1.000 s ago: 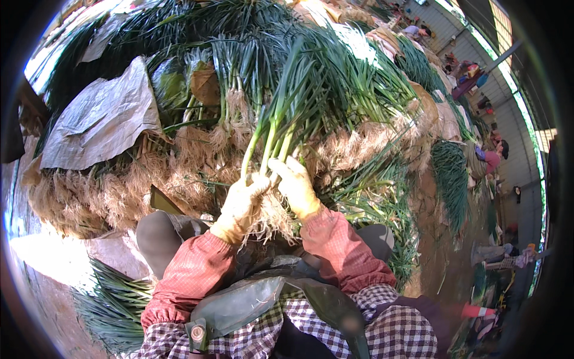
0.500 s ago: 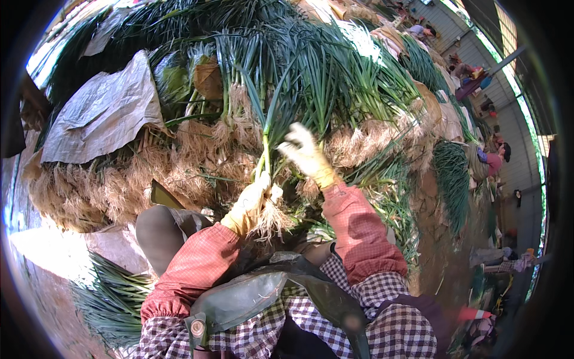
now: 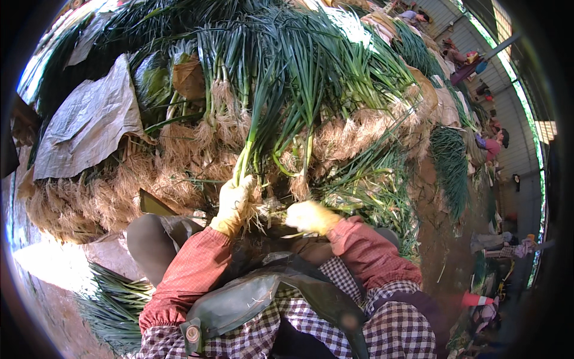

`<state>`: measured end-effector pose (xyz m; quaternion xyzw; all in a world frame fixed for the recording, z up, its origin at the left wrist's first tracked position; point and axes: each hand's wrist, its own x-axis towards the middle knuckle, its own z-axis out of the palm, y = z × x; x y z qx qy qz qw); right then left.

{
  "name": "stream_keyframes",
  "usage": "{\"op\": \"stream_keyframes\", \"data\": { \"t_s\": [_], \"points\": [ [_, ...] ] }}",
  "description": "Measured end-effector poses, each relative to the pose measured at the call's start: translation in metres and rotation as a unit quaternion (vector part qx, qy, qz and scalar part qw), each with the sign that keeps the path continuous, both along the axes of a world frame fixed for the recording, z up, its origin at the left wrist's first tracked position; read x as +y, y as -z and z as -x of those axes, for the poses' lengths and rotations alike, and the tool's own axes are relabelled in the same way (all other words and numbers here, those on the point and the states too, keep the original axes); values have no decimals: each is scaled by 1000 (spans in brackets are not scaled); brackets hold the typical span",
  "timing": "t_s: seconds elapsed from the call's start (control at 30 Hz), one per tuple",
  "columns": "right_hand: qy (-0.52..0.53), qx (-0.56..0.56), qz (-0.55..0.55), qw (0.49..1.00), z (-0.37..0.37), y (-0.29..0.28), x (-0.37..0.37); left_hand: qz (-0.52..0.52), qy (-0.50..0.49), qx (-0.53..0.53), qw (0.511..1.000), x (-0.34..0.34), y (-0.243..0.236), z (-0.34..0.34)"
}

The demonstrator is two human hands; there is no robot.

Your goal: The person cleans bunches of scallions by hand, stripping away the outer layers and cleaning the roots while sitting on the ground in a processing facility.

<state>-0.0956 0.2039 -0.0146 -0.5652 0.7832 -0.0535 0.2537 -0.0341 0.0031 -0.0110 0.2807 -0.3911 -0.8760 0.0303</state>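
Observation:
My left hand (image 3: 233, 204), in a yellow glove, is closed round the lower stalks of a few green onions (image 3: 244, 163). Their dark leaves stretch away onto the pile, and pale roots hang by my fingers. To the right, my right hand (image 3: 312, 218), gloved in yellow too, is low in front of my lap and blurred by motion. Its fingers look curled; whatever they hold is too smeared to make out. Just beyond the hands, a loose green onion (image 3: 308, 157) lies with its roots toward me.
A long heap of green onions (image 3: 335, 66) with brown roots (image 3: 119, 200) spans the far side. A pale woven sheet (image 3: 89, 125) covers its left part. Stripped leaves (image 3: 382, 203) litter the right. Another bundle (image 3: 113, 305) lies at lower left. A person (image 3: 493, 143) sits far right.
My right hand has come down and toward me from beside the leaves, its spread fingers now curled. My left hand has shifted slightly left, still gripping the green onions.

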Motion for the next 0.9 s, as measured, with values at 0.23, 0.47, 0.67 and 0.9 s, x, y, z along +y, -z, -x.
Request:
{"op": "stream_keyframes", "data": {
  "t_s": [0.23,0.47,0.67,0.9],
  "points": [
    [603,-172,144,766,104,10,-6,32,93,-2,995,19,-22,7],
    [483,-407,425,648,8,22,-84,30,35,6,999,24,1,-3],
    [440,-647,387,487,54,-29,-78,-148,114,98,977,14,-2,-8],
    [554,-593,446,377,39,6,-77,-170,156,98,968,16,4,-7]
  ]
}}
